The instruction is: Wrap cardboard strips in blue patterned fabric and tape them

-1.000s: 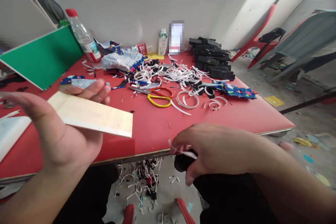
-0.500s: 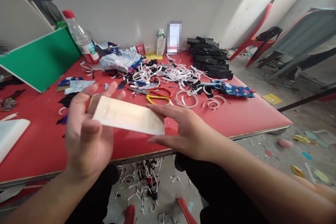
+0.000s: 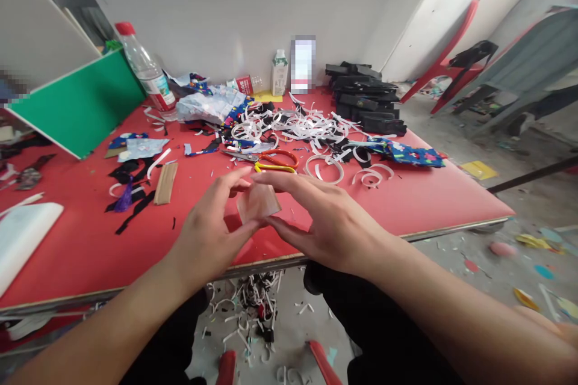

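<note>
A pale, block-like piece (image 3: 259, 201) is held above the near edge of the red table, its small end facing me. My left hand (image 3: 217, 219) curls round its left side, with the thumb underneath. From the right, my right hand (image 3: 332, 219) grips it with fingers over the top and thumb below. The fingers hide part of the piece. Just beyond the hands lie scissors (image 3: 276, 161) with red and yellow handles. Left of my left hand lies a flat brown cardboard strip (image 3: 165, 183).
White strip scraps (image 3: 302, 124) heap mid-table, with a stack of black folded pieces (image 3: 363, 96) behind to the right. A large plastic bottle (image 3: 149, 75), a green board (image 3: 81, 105) and a small carton (image 3: 279, 72) stand behind. Patterned blue fabric (image 3: 406, 153) lies right.
The block has turned from lengthwise to end-on. My left hand, open-fingered before, has moved right and closed on it beside my right hand. The cardboard strip is now uncovered.
</note>
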Available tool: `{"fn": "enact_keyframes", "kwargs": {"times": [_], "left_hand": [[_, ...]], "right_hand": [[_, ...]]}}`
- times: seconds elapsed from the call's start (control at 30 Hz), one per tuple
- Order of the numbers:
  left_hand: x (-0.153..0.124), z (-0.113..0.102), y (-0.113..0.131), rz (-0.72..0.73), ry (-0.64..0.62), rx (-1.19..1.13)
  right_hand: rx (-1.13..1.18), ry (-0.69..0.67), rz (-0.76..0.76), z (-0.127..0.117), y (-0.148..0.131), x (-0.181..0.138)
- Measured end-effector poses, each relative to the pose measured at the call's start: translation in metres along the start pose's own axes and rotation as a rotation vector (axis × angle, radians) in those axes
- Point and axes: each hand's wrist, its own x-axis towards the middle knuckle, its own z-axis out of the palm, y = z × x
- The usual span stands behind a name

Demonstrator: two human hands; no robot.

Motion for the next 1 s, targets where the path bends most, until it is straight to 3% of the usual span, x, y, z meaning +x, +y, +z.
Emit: {"fn": "enact_keyframes", "kwargs": {"times": [0.13, 0.23, 0.43, 0.83, 1.0], "left_hand": [[0.005, 0.001, 0.012, -0.082, -0.005, -0.434], [0.001, 0.005, 0.022, -0.097, -0.002, -0.632], [-0.013, 0.009, 0.025, -0.025, 0.018, -0.582], [-0.016, 0.010, 0.016, -0.059, 0.048, -0.423], [-0.016, 0.013, 0.010, -0.006, 0.063, -0.431]], "right_hand": [[0.097, 0.212, -0.165, 0.004, -0.006, 0.001], [0.055, 0.274, -0.193, 0.006, -0.017, 0.002], [0.062, 0.265, -0.205, 0.012, -0.031, 0.001], [0.179, 0.313, -0.189, 0.028, -0.017, 0.004], [0.231, 0.299, -0.143, 0.030, -0.017, 0.002]]}}
